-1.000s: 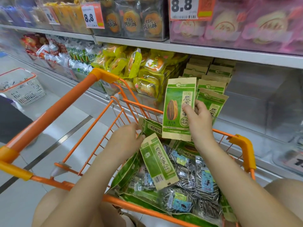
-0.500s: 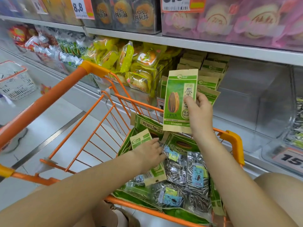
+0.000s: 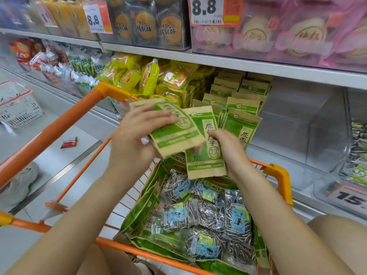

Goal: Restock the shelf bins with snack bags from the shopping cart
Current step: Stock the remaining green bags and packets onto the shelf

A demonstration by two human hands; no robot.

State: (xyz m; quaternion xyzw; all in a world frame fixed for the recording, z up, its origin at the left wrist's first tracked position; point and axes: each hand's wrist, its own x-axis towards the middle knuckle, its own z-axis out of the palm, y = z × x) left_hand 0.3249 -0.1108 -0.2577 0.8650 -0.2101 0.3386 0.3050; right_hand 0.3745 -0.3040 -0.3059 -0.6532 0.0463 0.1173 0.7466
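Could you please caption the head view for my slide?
Left hand and right hand each hold a green bag above the orange cart.

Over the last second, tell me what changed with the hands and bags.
The left hand lifted a green bag out of the cart and brought it up tilted against the upright green bag that the right hand holds. The right hand kept its grip. The bags in the shelf bin stayed as they were.

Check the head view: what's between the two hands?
In the head view, two green-and-tan seed bags: a tilted bag gripped by the left hand, overlapping an upright bag held by the right hand. No bare gap.
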